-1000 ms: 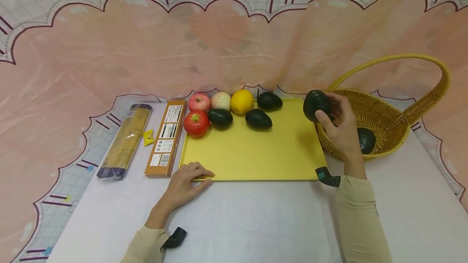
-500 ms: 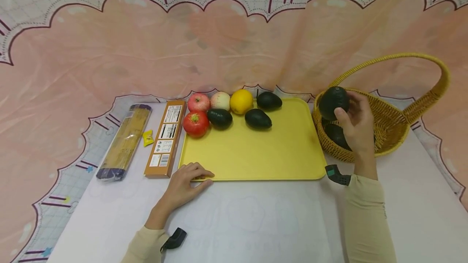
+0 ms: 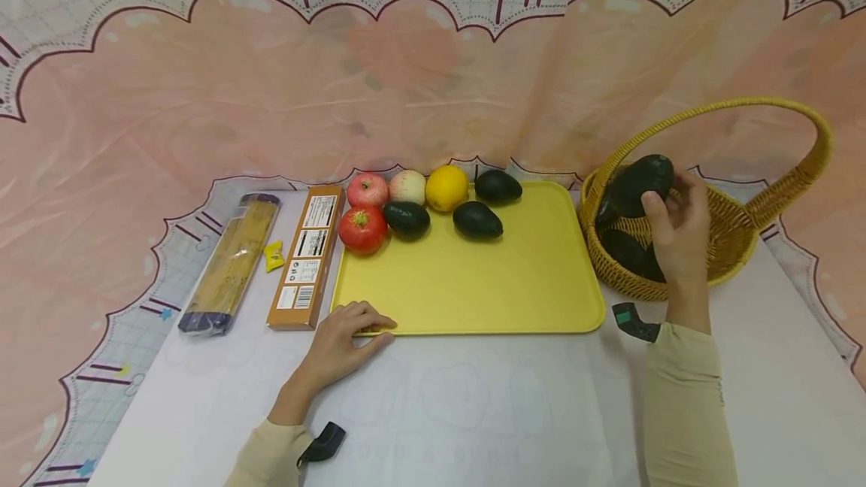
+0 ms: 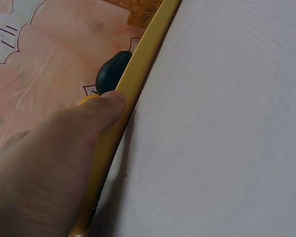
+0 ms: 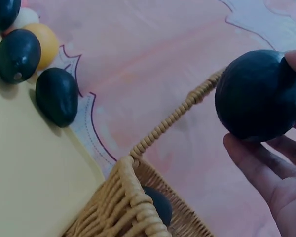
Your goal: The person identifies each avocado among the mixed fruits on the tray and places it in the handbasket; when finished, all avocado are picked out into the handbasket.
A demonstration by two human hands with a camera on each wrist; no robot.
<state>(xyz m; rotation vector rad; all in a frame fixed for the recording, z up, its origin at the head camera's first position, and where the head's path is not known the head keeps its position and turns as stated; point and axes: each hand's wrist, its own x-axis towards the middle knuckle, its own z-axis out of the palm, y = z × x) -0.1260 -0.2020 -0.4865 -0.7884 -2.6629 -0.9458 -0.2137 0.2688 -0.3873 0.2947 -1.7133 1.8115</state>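
Note:
My right hand (image 3: 683,235) grips a dark green avocado (image 3: 643,185) between thumb and fingers, above the left part of the wicker basket (image 3: 734,246). In the right wrist view the held avocado (image 5: 259,96) appears up close, and another avocado (image 5: 159,205) lies inside the basket. From the head, an avocado (image 3: 624,250) shows in the basket beside my wrist, with other dark shapes partly hidden. My left hand (image 3: 345,340) rests on the front left corner of the yellow tray (image 3: 487,291). Its thumb lies along the rim in the left wrist view.
At the tray's back stand a red apple (image 3: 367,190), a pale apple (image 3: 409,188), a yellow orange (image 3: 447,189), a pomegranate (image 3: 363,230) and three avocados (image 3: 477,220). Left of the tray lie a long box (image 3: 306,261), a yellow candy (image 3: 274,255) and a noodle pack (image 3: 233,261).
My right hand has carried the avocado rightward from over the tray's right edge to over the basket, turning it slightly. The left hand stays put.

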